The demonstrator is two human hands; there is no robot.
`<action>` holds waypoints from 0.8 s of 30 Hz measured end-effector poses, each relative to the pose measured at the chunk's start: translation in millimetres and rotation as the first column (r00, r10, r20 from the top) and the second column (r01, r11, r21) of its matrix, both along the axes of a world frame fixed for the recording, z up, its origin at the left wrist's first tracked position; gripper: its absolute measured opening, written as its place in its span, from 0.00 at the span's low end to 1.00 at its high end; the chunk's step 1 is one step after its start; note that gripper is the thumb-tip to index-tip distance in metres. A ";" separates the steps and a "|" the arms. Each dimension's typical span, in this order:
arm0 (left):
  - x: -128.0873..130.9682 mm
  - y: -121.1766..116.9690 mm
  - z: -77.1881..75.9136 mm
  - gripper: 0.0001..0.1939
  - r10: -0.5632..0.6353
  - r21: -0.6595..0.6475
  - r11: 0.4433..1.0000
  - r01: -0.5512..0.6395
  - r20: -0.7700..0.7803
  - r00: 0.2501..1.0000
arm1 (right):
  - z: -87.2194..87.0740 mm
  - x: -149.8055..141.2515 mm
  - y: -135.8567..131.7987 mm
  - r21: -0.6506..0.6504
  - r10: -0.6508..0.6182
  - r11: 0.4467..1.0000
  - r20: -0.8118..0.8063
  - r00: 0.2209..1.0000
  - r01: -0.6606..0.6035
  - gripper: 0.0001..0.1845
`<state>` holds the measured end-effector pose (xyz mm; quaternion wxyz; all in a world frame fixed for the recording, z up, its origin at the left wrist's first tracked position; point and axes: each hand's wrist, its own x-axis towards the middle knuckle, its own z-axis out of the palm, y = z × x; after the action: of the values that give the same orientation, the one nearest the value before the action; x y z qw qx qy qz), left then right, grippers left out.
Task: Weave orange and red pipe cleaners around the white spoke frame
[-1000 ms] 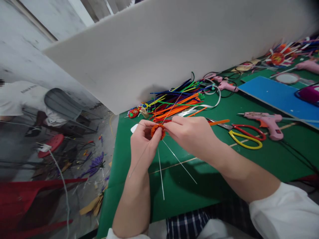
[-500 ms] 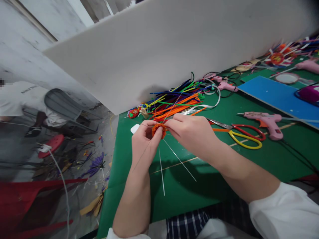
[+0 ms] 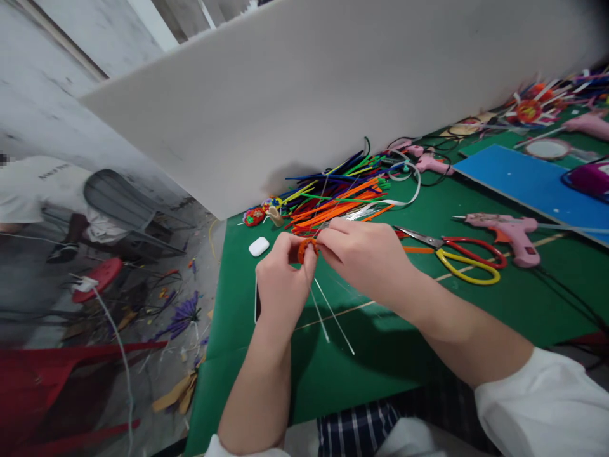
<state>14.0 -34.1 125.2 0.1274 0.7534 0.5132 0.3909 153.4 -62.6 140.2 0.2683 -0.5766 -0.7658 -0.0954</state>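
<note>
Frame centre: left hand (image 3: pixel 283 273) pinches round orange piece (image 3: pixel 302 251), thumb in front. Right hand (image 3: pixel 371 251) bunched just right of it; cannot tell what it holds. Thin wires (image 3: pixel 341 325) jut below; slack pinch could let them twist.

Remote view here, and I've got a little fuzzy orange piece (image 3: pixel 301 252), kinda roundish and partly covered, left of the scissors (image 3: pixel 436 242), with two thin pale wires (image 3: pixel 335 316) trailing from it, pretty straight, tips ending to the near left of those scissors.
</note>
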 end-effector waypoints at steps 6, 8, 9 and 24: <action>0.1 0.7 -4.2 0.03 -0.017 0.012 1.000 0.019 -0.148 0.989 | -0.6 2.6 3.8 -0.061 0.024 0.998 -0.001 1.000 -0.024 0.08; -2.0 1.7 -3.2 0.04 -0.040 -0.014 0.999 0.038 -0.183 0.982 | 0.0 4.8 5.3 -0.075 0.038 0.997 0.012 0.999 -0.037 0.09; -3.2 2.2 -2.3 0.04 -0.059 -0.036 0.998 0.053 -0.198 0.978 | 0.5 6.2 5.9 -0.082 0.048 0.996 0.022 0.999 -0.046 0.09; -26.6 11.5 11.6 0.03 -0.418 -0.460 0.844 0.276 -0.240 0.877 | 9.5 55.3 16.9 -0.094 0.200 0.976 0.036 0.979 -0.196 0.08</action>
<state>-12.6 -22.7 136.8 0.2648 0.8451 0.4506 0.1119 208.7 -45.7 149.7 0.2328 -0.5067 -0.8288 -0.0464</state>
